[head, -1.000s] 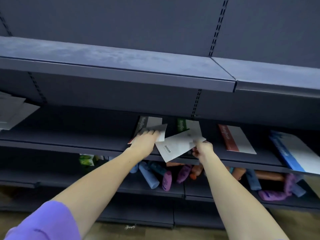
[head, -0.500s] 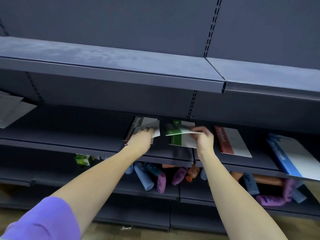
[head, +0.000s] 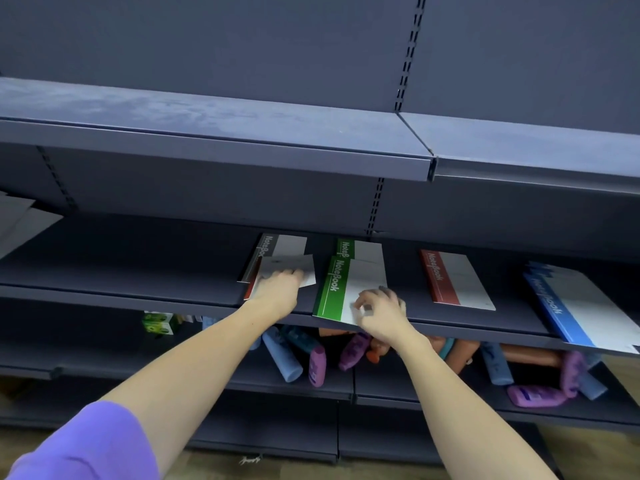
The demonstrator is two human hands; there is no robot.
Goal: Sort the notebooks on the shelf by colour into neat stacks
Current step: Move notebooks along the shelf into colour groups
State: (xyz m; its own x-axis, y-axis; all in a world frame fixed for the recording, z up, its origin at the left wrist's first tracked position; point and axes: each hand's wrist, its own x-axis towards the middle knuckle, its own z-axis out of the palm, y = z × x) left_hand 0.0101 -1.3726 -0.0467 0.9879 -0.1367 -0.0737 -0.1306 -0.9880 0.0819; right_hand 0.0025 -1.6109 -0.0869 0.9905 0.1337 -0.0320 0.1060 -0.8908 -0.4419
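Notebooks lie along the middle shelf (head: 138, 289). My left hand (head: 278, 289) holds a face-down white notebook (head: 292, 266) with curled fingers, on top of a black notebook (head: 273, 245); a red edge (head: 247, 292) peeks out beneath. My right hand (head: 379, 311) pinches the near right corner of a green notebook (head: 332, 289). That one lies askew on a second green notebook (head: 362, 249) and overhangs the shelf's front edge. Further right lie a red notebook (head: 450, 278) and a pile of blue notebooks (head: 571, 306).
An upper shelf (head: 242, 140) juts out just above the notebooks. The shelf below holds tumbled blue and purple bottles (head: 317, 365) and a green box (head: 157, 322). Pale sheets (head: 20, 220) lie at the far left of the middle shelf.
My right hand carried a white-backed notebook rightward, turned it green side up and laid it on the green notebook. My left hand stayed on the left pile.
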